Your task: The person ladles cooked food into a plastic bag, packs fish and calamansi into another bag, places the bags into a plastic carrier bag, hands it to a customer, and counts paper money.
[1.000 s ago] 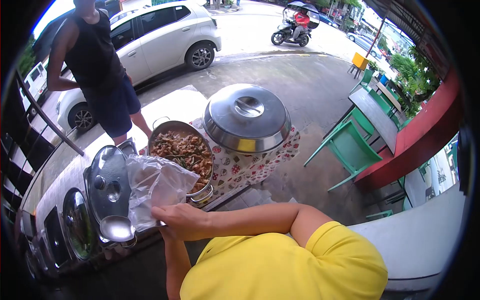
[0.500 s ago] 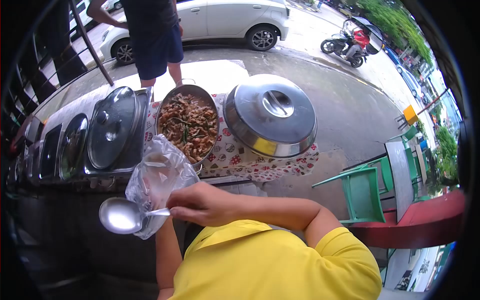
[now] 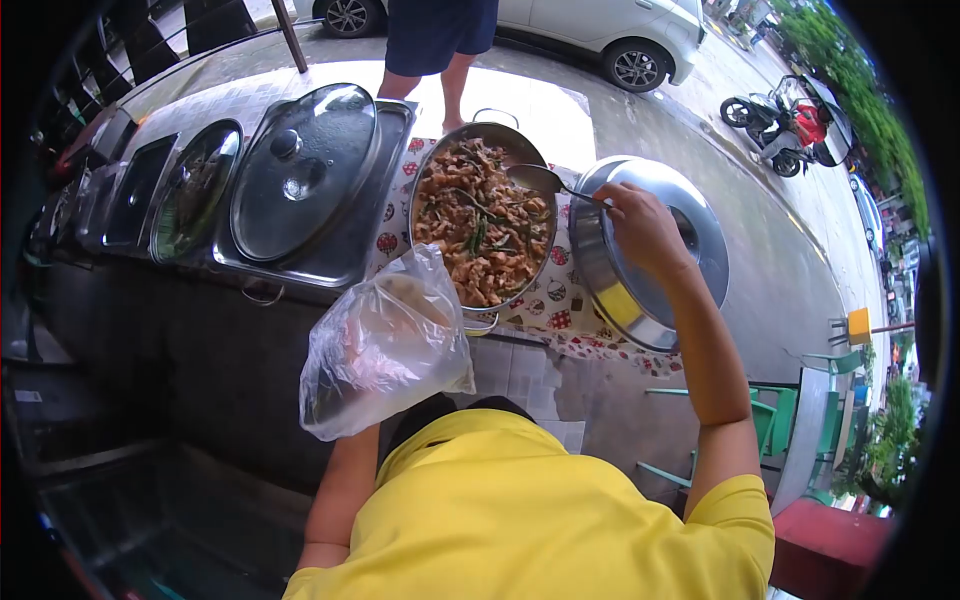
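Note:
My right hand (image 3: 640, 225) is closed round the handle of a metal serving spoon (image 3: 535, 178). The spoon's bowl is over the far right part of an oval pan (image 3: 553, 225), which is full of saucy meat pieces (image 3: 480, 250) with green strips. A clear plastic bag (image 3: 400, 340) is held up by my left hand (image 3: 365, 355), close to the pan's near left rim. Only a blurred pinkish shape of that hand shows through the plastic, so its fingers are not distinct. To the right of the pan lies a big domed metal lid (image 3: 705, 250), below my right forearm.
Left of the pan stands a tray with a dark oval lid (image 3: 300, 180), and further covered trays (image 3: 195, 190) follow. A patterned cloth (image 3: 560, 300) covers the table. A person in dark shorts (image 3: 440, 35) stands across it. Green chairs (image 3: 775, 420) are at the right.
My right hand has swung from beside the bag out over the domed lid, bringing the spoon to the food. The bag now looks fuller and wider. My view has shifted left.

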A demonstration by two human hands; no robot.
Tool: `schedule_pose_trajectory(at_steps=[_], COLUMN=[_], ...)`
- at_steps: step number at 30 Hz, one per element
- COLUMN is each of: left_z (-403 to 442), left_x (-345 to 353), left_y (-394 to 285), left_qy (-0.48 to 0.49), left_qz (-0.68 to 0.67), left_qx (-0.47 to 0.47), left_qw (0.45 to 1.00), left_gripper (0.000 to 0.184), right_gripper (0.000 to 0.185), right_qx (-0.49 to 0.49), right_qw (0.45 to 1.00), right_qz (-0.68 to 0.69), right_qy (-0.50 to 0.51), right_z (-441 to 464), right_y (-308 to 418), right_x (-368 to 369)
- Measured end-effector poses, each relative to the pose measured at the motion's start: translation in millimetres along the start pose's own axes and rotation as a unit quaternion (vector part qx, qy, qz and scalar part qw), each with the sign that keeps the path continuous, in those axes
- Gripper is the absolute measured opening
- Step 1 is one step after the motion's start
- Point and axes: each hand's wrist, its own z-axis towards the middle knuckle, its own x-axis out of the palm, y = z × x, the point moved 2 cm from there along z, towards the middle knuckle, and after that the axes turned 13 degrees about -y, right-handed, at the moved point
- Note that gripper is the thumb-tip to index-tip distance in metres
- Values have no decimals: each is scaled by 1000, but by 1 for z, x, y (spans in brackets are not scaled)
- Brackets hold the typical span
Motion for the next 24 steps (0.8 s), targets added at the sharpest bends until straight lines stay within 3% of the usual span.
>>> schedule_pose_trajectory(at_steps=[7,10,15,18,24], left_z=[18,22,19,13,5], left_x=[7,6,1,3,6], left_y=[4,5,4,2,3], left_qy=[-3,-25,-72,-89,-126], left_qz=[24,32,54,64,84], left_qx=[19,22,19,16,15], left_qw=[1000,999,996,994,988], left_gripper=[38,38,39,40,41], right_gripper=[31,25,42,38,43], right_qx=[-36,-108,-116,-138,-185], right_qw=[997,987,988,986,975], right_qz=[-55,-90,-74,-96,-67], right_qy=[35,82,72,12,102], right_z=[75,80,99,129,132], right_y=[32,22,8,5,-15], right_x=[60,81,41,53,71])
